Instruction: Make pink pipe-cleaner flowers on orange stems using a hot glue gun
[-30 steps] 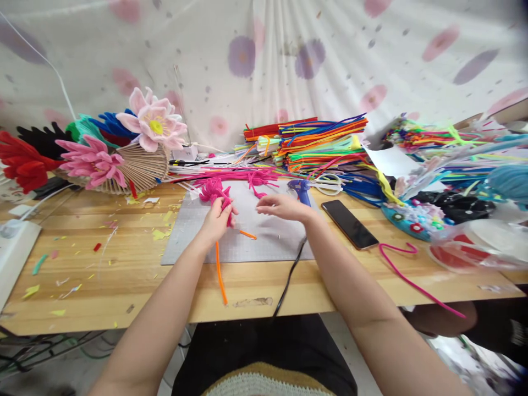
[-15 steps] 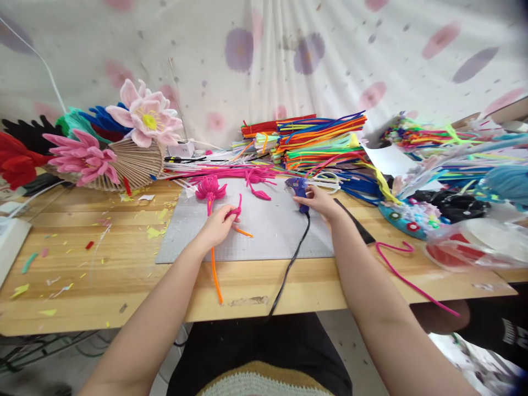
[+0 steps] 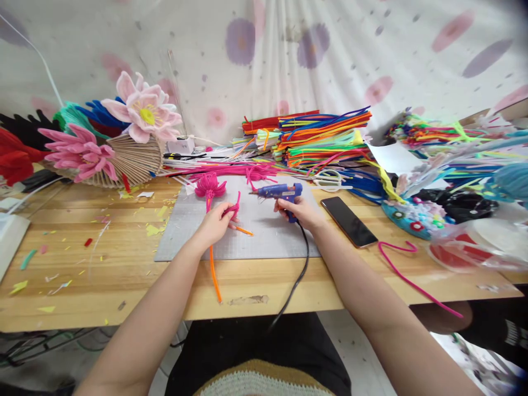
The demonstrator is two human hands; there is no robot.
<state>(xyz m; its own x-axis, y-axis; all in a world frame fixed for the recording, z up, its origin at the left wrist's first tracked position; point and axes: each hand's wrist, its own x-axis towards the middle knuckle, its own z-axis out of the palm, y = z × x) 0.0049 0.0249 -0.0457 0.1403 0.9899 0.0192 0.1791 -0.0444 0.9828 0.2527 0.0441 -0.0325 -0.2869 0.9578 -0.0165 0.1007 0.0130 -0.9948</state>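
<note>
You're holding a blue glue gun [image 3: 284, 191] pointing left and pinching a magenta pipe-cleaner piece [image 3: 236, 208], one end upright.

Blue glue gun [image 3: 284, 191], magenta flower [image 3: 210, 186]

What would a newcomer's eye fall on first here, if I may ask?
Probably the large pale pink flower at the back left of the table, then the stack of colourful stems in front of the curtain. Front and centre, the right hand holds a blue glue gun above the grey mat, while the left hand pinches a small magenta piece.
</note>
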